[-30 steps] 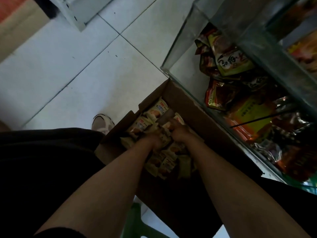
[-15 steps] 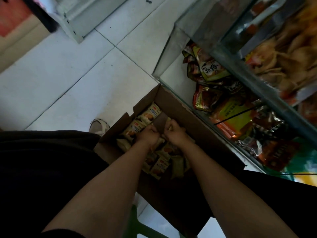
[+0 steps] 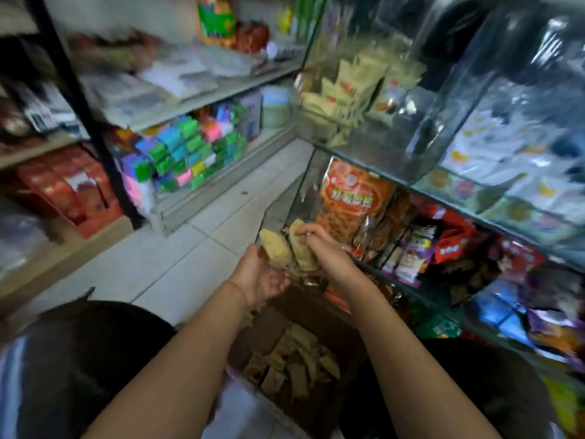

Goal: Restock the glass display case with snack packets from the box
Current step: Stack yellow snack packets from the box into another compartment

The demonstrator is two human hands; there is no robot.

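Observation:
Both my hands hold a bunch of beige snack packets (image 3: 286, 248) raised above the cardboard box (image 3: 345, 331). My left hand (image 3: 259, 277) cups the packets from below, palm up. My right hand (image 3: 323, 251) grips them from above, fingers curled over the top packet. Several more packets (image 3: 291, 359) lie in the box between my knees. The glass display case (image 3: 373, 160) stands to the right; its upper compartment holds matching beige packets (image 3: 351, 90), and an orange snack bag (image 3: 351, 198) stands in the compartment below.
A shelf unit on the left carries coloured packs (image 3: 190, 147) and red boxes (image 3: 66, 185). White floor tiles (image 3: 177, 264) run between that shelf and the case. Lower case shelves on the right hold several mixed snack bags (image 3: 443, 248).
Both hands have come up out of the box with a bunch of packets. My view has swung up from the floor and box to the shelves and the case.

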